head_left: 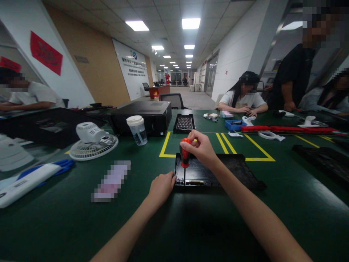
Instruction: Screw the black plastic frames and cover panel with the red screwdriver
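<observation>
In my right hand [201,146] is a red and black screwdriver [185,151], gripped by the top of its handle. Its shaft points straight down, and the tip meets the near left part of a black plastic panel [231,167] lying on the green table. My left hand [163,186] is closed on the panel's left edge, with the thumb on the rim and the other fingers partly hidden. A thin light-coloured strip [196,182] runs along the panel's near edge, just right of the screwdriver tip.
Beyond the panel are yellow tape lines [226,143] and a black tray of small parts [184,123]. To the left stand a lidded water cup [138,131], a white fan [94,142] and a black case [141,112]. A blue box [235,124] lies right, near a seated person [244,96].
</observation>
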{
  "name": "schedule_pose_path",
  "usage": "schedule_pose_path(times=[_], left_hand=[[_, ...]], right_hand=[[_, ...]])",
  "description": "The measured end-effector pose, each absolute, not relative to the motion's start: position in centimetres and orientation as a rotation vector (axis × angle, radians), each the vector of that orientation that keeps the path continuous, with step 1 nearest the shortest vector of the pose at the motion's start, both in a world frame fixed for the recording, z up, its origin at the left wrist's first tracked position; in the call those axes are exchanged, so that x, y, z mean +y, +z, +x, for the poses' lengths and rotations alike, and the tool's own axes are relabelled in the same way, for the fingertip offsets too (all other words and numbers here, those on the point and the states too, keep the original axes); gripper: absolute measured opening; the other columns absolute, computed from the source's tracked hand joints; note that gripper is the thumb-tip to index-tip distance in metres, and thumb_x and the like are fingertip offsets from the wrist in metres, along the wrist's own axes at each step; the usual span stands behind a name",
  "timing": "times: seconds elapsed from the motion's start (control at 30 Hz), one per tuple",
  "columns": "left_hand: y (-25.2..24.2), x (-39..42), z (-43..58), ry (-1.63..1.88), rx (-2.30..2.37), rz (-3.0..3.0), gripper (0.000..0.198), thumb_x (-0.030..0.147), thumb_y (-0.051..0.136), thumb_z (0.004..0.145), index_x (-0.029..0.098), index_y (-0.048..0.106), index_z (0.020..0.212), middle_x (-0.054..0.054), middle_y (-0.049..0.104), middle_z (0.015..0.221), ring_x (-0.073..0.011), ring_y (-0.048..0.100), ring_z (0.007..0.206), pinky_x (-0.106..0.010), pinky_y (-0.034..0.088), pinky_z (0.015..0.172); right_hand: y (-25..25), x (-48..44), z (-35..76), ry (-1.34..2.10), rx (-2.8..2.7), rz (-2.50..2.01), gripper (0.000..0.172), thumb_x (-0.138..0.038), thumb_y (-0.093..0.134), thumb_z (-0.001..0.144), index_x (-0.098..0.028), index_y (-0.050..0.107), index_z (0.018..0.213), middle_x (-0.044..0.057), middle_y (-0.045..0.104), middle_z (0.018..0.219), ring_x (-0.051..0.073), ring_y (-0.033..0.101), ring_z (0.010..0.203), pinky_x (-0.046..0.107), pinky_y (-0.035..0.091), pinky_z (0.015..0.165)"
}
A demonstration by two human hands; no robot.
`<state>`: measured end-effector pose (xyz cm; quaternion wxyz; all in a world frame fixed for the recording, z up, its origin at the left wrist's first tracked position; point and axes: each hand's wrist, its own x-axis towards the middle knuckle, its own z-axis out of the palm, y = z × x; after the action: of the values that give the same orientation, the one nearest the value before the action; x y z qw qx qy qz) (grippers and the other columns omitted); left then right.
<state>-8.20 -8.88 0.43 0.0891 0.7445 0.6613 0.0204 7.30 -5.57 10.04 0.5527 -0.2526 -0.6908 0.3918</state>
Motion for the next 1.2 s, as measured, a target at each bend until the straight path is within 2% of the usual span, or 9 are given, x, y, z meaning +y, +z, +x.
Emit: schedule_pose_path(times=[0.27, 0.47, 0.87, 1.2], left_hand=[[0.2, -8.8, -8.3, 0.065, 1.971, 2.213, 0.037, 0.041, 0.030, 0.089, 0.023, 0.057, 0.107, -0.009, 0.067, 0.092, -0.0214, 0.063, 0.084, -0.031, 0.046, 0.071], [0.2, -8.9, -8.2, 0.055, 1.982, 2.217, 0.036, 0.040, 0.030, 0.089, 0.023, 0.058, 0.104, -0.009, 0.067, 0.090, -0.0220, 0.064, 0.083, -0.030, 0.047, 0.069], [0.0, -8.7, -8.3, 0.064, 1.980, 2.225, 0.036, 0.041, 0.030, 0.089, 0.024, 0.057, 0.106, -0.008, 0.067, 0.089, -0.0224, 0.064, 0.082, -0.031, 0.047, 0.069], [-0.5, -8.5, -8.5, 0.107, 1.962, 2.250, 0.037, 0.042, 0.029, 0.089, 0.024, 0.057, 0.105, -0.008, 0.067, 0.089, -0.0226, 0.064, 0.083, -0.032, 0.047, 0.069]], right_hand=[[9.9, -5.9, 7.2, 0.832, -1.620, -0.707, 0.033, -0.033, 0.066, 0.070, -0.019, 0.036, 0.066, -0.009, 0.041, 0.047, 0.004, 0.037, 0.036, 0.016, 0.022, 0.036], [9.6, -6.0, 7.1, 0.663, -1.617, -0.840, 0.033, -0.035, 0.066, 0.068, -0.019, 0.036, 0.066, -0.007, 0.044, 0.049, 0.005, 0.039, 0.039, 0.017, 0.026, 0.038], [9.8, -7.2, 6.2, 0.400, -1.572, -0.952, 0.039, -0.042, 0.063, 0.069, -0.020, 0.032, 0.063, -0.008, 0.038, 0.047, 0.005, 0.035, 0.040, 0.017, 0.026, 0.040], [9.3, -7.5, 5.7, 0.226, -1.545, -1.010, 0.040, -0.045, 0.062, 0.069, -0.020, 0.033, 0.062, -0.005, 0.044, 0.051, 0.007, 0.038, 0.044, 0.019, 0.029, 0.041]])
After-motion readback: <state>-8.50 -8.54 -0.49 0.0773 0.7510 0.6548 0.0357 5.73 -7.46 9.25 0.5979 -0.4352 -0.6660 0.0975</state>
